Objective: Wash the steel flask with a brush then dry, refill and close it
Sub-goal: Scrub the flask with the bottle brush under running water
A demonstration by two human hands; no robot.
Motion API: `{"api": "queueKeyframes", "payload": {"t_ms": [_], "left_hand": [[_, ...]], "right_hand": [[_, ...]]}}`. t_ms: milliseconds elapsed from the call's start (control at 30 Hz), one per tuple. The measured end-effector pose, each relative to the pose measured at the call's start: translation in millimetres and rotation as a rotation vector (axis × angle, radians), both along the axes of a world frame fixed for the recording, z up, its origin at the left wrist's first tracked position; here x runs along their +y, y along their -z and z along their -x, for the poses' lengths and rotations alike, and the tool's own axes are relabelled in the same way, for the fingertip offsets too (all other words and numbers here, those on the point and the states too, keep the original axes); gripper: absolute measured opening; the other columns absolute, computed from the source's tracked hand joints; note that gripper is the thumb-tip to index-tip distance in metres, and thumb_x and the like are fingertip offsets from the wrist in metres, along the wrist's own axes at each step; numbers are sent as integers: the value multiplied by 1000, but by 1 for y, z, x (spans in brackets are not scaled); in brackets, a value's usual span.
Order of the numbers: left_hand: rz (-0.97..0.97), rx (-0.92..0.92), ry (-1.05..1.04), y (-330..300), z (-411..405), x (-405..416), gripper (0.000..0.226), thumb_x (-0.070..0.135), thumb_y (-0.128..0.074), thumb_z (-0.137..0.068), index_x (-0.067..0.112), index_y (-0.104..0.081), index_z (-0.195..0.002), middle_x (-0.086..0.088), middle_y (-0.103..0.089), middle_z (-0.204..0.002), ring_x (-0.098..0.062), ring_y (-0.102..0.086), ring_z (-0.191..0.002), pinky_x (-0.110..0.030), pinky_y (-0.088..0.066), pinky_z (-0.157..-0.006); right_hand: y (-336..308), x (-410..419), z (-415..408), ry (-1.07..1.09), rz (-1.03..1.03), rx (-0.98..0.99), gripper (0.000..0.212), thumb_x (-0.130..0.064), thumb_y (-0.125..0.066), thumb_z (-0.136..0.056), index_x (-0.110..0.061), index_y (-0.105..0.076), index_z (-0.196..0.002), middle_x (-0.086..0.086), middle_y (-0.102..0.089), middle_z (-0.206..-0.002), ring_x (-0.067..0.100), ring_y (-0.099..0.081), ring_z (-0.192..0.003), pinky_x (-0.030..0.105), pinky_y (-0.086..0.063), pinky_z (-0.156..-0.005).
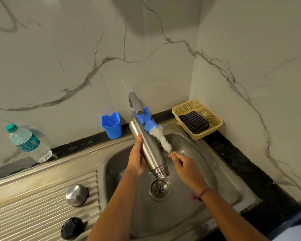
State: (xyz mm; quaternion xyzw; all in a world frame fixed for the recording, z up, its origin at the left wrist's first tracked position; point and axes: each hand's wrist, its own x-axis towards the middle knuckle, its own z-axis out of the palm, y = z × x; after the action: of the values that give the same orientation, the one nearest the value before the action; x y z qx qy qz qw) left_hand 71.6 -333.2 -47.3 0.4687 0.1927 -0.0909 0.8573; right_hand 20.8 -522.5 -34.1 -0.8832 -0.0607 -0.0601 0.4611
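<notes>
**Flask mouth-down over drain, brush rinsing under tap: slip and splash risks**

The steel flask (148, 150) is held slanted over the sink (195, 145), threaded mouth pointing down toward the drain (159, 189), base up near the tap (135, 103). The left hand (136, 159) grasps the body mid-length, thumb on top and fingers wrapped behind. The right hand (184, 164) pinches the thin wire handle of the brush (153, 130), whose blue and white bristles lie along the flask's outer wall, blue tip just under the spout. Water seems to be running onto the bristles, though the stream is hard to make out.

Risks, as I judge them:
- Wet smooth steel held by 1 hand on a slope: the flask could slide down and knock its mouth on the drain, denting the threads.
- The brush is held only by a fingertip pinch on a thin wire, so scrubbing force may twist or flick it loose.
- Bristles under the spout could spray water toward the basket (197, 117), wetting the dark checked cloth (194, 121) probably meant for drying.
- The steel cap (77, 194) and black inner lid (71, 227) sit on the ribbed drainboard (33, 214); an elbow could sweep them off.
- The plastic water bottle (27, 142) leans at the wall on the counter (250, 171), likely the refill source; it could roll.
- The blue cup (112, 125) stands behind the sink, well apart from the action.
</notes>
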Motion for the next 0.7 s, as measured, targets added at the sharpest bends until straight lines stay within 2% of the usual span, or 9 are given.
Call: {"api": "queueKeyframes", "payload": {"t_ms": [67, 133, 200, 267, 367, 467, 533, 600, 700], "left_hand": [[20, -34, 5, -1, 0, 1, 67, 53, -66, -83, 14, -51, -136, -14, -70, -120, -31, -69, -110, -49, -55, -92], [42, -57, 6, -3, -1, 3, 62, 52, -61, -88, 15, -52, -137, -13, -71, -120, -31, -69, -109, -47, -55, -89], [84, -61, 18, -2, -3, 5, 64, 57, -58, -90, 16, -53, -138, -15, -68, -125, -34, -67, -114, -50, -52, -95], [123, -36, 32, -2, -4, 5, 66, 62, -56, -89, 17, -55, -137, -17, -67, -127, -36, -64, -116, -54, -47, -104], [108, -22, 57, 0, -5, -1, 71, 68, -57, -83, 18, -56, -134, -17, -68, -124, -36, -65, -114, -56, -45, -106], [51, 24, 52, -3, -3, -9, 73, 71, -59, -76, 16, -58, -125, -15, -74, -104, -31, -70, -95, -48, -55, -90], [39, 26, 45, -3, -5, -7, 80, 73, -64, -73, 17, -56, -130, -16, -73, -111, -33, -70, -101, -52, -53, -95], [56, 0, 52, 0, -9, 0, 94, 75, -73, -66, 19, -52, -139, -18, -67, -127, -38, -64, -116, -59, -44, -106], [117, -7, 12, 3, -13, 6, 85, 71, -69, -75, 17, -53, -139, -16, -67, -127, -35, -67, -111, -54, -48, -102]], "right_hand": [[0, -2, 9, 2, 2, -9, 23, -24, -50, -98, -19, -69, -110, -11, -70, -83, -10, -60, -65, 11, -48, -60], [15, -11, 40, 32, -8, -85, 26, -32, -53, -96, -21, -69, -112, -10, -72, -84, -9, -64, -73, 10, -50, -65], [24, -19, 77, 35, -46, -88, 54, -60, -44, -91, -18, -70, -113, -13, -73, -85, -13, -64, -75, 5, -48, -68], [29, -24, 87, 4, -35, -46, 72, -72, -32, -87, -17, -69, -114, -14, -73, -85, -13, -64, -74, 5, -49, -68], [22, -16, 51, 39, 41, -69, 39, -42, -47, -96, -16, -68, -115, -14, -71, -78, -11, -61, -66, 5, -46, -59], [9, -5, 15, 40, 21, -15, 28, -24, -50, -98, -16, -66, -119, -10, -71, -104, -8, -62, -88, 6, -48, -78], [8, -4, 21, 28, 18, -44, 29, -25, -50, -98, -14, -66, -119, -8, -72, -99, -13, -60, -78, 7, -49, -73], [19, -10, 48, 34, 22, -109, 39, -40, -47, -97, -14, -69, -115, -7, -73, -83, -13, -61, -67, 2, -43, -61], [31, -17, 81, 11, 8, -100, 60, -61, -37, -91, -16, -69, -115, -12, -73, -91, -14, -63, -79, 3, -47, -71]]}}
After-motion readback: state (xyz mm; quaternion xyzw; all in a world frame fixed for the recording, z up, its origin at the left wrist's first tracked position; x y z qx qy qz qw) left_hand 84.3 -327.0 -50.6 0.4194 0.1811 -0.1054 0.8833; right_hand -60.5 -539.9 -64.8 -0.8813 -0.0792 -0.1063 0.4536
